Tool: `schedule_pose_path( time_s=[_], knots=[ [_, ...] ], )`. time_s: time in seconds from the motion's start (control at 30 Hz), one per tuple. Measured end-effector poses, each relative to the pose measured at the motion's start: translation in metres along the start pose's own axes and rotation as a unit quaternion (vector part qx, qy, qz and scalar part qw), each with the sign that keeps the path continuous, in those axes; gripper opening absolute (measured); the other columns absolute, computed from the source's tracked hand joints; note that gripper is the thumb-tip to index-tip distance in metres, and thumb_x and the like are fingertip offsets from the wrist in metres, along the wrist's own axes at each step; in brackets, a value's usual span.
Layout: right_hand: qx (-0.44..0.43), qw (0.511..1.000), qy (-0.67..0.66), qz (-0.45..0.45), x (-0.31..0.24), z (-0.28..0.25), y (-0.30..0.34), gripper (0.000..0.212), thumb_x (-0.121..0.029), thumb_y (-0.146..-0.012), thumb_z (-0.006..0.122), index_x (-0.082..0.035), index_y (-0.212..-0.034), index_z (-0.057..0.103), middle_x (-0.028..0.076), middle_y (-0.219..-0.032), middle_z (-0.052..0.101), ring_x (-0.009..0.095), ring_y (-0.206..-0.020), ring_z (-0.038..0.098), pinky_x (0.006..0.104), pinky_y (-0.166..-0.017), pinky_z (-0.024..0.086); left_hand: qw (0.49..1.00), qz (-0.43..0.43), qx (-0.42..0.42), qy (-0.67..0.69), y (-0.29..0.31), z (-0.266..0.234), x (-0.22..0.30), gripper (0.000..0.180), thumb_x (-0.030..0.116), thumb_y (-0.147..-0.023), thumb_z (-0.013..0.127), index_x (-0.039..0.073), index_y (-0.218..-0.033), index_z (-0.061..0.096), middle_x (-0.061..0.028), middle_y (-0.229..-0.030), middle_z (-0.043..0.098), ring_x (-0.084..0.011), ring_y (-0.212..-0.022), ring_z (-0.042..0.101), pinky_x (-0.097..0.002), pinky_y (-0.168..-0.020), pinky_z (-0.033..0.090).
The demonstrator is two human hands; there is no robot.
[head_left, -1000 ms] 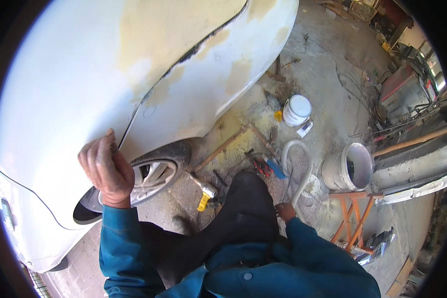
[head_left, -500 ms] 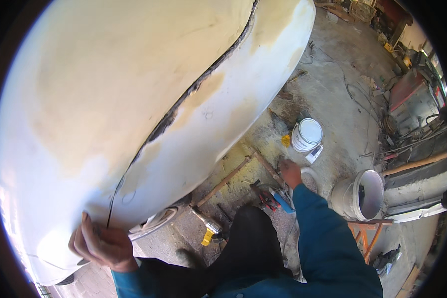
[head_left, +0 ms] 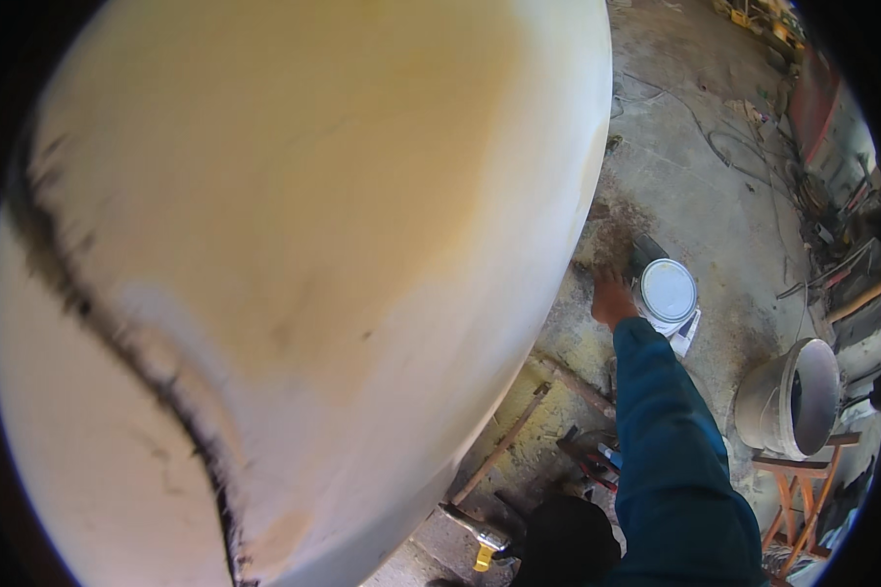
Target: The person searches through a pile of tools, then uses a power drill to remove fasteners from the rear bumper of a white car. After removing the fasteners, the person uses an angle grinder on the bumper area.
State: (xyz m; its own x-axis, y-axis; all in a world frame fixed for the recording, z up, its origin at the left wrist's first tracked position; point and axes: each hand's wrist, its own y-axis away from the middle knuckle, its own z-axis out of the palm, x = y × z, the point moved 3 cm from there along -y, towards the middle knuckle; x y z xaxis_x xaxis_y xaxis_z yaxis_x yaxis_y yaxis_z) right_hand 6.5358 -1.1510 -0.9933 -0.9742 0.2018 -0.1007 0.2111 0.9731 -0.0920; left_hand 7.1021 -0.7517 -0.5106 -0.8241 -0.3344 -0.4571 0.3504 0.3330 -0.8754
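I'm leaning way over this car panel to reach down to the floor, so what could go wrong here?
Your right hand reaches beside the white lidded bucket; a careless swipe might tip or shove it. Tools and metal bars lie on the floor near your legs, a likely trip hazard. The car panel fills most of your view, so you could brush its sanded filler.

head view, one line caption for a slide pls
Right hand reaches down toward a white lidded bucket on the workshop floor, beside a car body panel patched with filler.

Car body workshop: filler-patched white car panel (head_left: pixel 294 274), tool-strewn concrete floor (head_left: pixel 695 196).
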Motion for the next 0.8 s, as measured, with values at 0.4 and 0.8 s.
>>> schedule_pose_path(
  time_s=[0.4, 0.8],
  knots=[
    [-0.131, 0.991, -0.028, 0.004, -0.014, 0.005, -0.032, 0.070, -0.022, -0.088, 0.073, 0.000, -0.152, 0.053, 0.023, -0.148, 0.058, 0.046, -0.145, 0.046, 0.0619, -0.124, 0.033, 0.997, 0.029, -0.048, -0.047, -0.022, -0.010, 0.014, 0.018, 0.009, -0.112, 0.056, -0.004, -0.108, 0.067, -0.0168, -0.098, 0.067, -0.0330, -0.079, 0.063, -0.0457, -0.068, 0.054],
    [0.088, 0.530, -0.838, 0.094, -0.074, -0.187, 0.037, 0.049, -0.015, -0.099, 0.080, 0.000, -0.141, 0.059, 0.009, -0.122, 0.073, 0.017, -0.110, 0.069, 0.0321, -0.096, 0.054, 0.993, -0.011, -0.025, 0.114, -0.025, -0.010, 0.008, 0.019, 0.011, -0.110, 0.058, -0.002, -0.117, 0.069, -0.0169, -0.101, 0.065, -0.0327, -0.085, 0.060, -0.0472, -0.075, 0.051]
  ],
)
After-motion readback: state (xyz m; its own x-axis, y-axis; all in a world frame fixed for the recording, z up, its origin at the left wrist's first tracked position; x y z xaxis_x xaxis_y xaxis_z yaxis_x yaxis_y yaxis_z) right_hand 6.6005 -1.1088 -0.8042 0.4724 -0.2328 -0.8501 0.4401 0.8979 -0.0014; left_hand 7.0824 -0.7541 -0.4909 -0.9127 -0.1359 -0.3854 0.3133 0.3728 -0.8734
